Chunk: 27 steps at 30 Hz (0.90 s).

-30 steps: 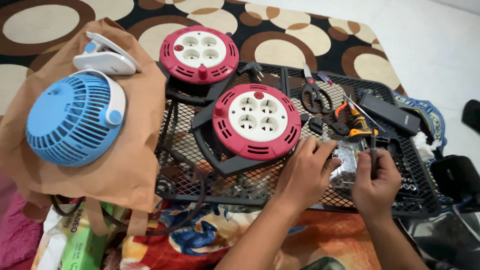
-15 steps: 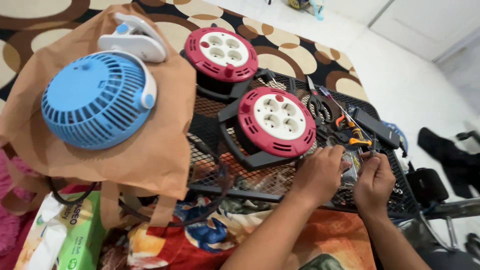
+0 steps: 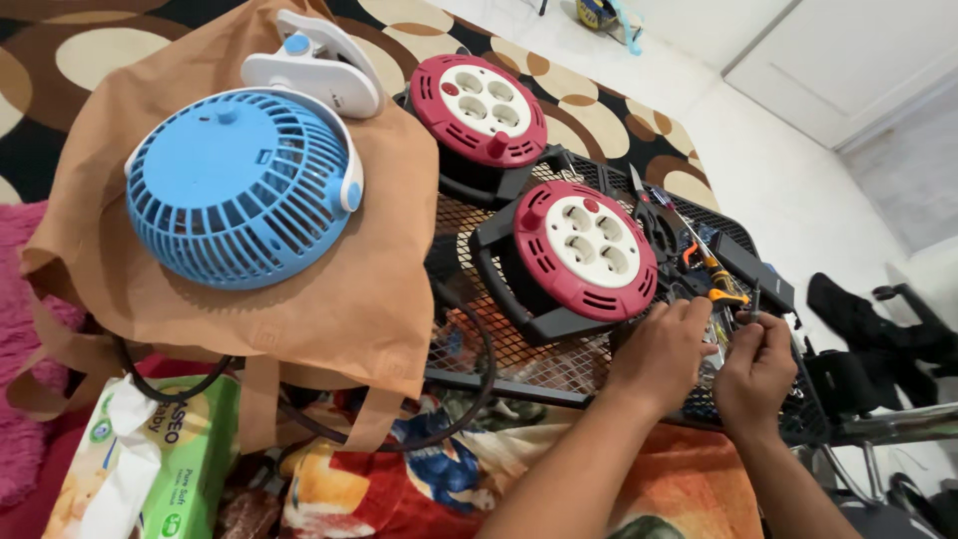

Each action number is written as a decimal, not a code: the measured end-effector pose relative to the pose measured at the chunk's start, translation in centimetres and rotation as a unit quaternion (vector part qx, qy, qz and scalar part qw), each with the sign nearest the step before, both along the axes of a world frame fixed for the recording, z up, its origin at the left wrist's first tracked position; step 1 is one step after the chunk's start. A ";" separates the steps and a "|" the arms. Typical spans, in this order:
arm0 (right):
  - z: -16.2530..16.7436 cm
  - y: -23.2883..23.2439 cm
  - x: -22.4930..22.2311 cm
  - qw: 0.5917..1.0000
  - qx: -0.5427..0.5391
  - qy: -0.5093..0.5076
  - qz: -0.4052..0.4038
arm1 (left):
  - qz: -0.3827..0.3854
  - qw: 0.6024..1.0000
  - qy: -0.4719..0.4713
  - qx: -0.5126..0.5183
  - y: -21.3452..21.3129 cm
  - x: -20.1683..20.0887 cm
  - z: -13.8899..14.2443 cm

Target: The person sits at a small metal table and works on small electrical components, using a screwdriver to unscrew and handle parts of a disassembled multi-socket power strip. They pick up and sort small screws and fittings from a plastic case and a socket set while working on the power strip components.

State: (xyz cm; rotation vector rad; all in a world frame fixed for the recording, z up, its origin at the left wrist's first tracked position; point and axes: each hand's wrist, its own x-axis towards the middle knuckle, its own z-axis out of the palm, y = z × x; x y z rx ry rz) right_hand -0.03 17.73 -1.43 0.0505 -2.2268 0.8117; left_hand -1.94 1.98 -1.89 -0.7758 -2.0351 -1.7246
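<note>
Home room, lived-in. Patterned rug (image 3: 90, 50) with brown and cream ovals at 11 o'clock, white tile floor (image 3: 798, 190) at 2 o'clock, white door (image 3: 848, 60) at 1 o'clock. Pink blanket (image 3: 30, 399) at 8 o'clock, tissue pack (image 3: 170, 469) at 7 o'clock. Household clip fan (image 3: 239, 190) on cloth bag (image 3: 339, 299), near 10 o'clock.

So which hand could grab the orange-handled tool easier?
Probably the right hand: it sits just below the orange-handled tool on the black mesh tray. The left hand lies nearer the red cable reel.
</note>
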 end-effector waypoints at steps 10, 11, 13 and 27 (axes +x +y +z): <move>-1.4 0.6 -0.7 0.992 -0.115 0.028 0.050 | 0.027 0.998 0.015 -0.045 -1.4 0.2 0.2; -1.5 0.5 -0.7 0.990 -0.126 0.036 0.059 | 0.033 0.998 0.020 -0.047 -1.5 0.2 0.3; -1.6 0.3 -0.6 0.987 -0.144 0.034 0.065 | 0.037 0.999 0.002 -0.036 -1.7 0.2 0.6; 0.9 2.3 2.4 0.977 -0.165 -0.107 0.083 | 0.023 0.999 -0.024 -0.034 -2.8 1.0 1.9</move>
